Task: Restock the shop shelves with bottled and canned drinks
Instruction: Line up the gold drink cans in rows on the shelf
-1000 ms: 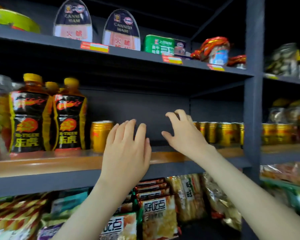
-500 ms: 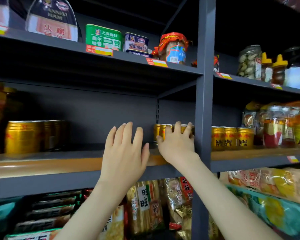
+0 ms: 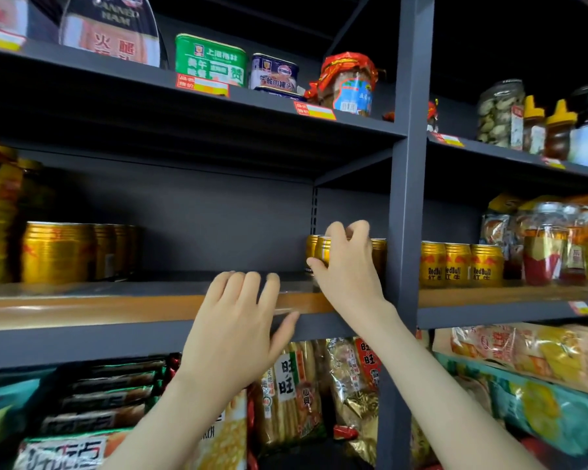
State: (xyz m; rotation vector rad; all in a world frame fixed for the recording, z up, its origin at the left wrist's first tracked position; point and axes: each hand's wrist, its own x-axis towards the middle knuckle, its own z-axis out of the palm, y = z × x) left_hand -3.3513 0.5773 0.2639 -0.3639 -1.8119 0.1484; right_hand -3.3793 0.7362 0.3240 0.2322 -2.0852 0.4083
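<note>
Head view faces dark grey metal shop shelving [image 3: 404,198] with several tiers. On the middle tier, an orange-brown wooden shelf board [image 3: 116,308] runs across the bay. The right hand [image 3: 348,266] reaches to the far right end of this board, just beside the grey upright post. Its fingers are curled over the top of a gold metal drink can [image 3: 323,251] and its thumb lies against the can's lower front, so it grips the can. The can stands upright on the board among a few like it at the back right corner. How many stand behind the hand cannot be told.

The left hand [image 3: 238,330] holds nothing. Its fingers are straight and close together, laid flat over the front edge of the board near the middle of the bay, and the thumb is spread out to the right.

At the left end of the same board stands a row of larger-looking gold cans [image 3: 58,252], blurred, well apart from the gripped can, with bare board between. Beyond the post, in the next bay, three gold Red Bull cans [image 3: 459,264] stand side by side, beside glass jars [image 3: 543,245].

On the tier above sit a green rectangular tin [image 3: 209,61], a blue-and-white tin [image 3: 274,72] and a jar wrapped in red film [image 3: 348,84]. Below the board hang printed snack packets [image 3: 292,385].
</note>
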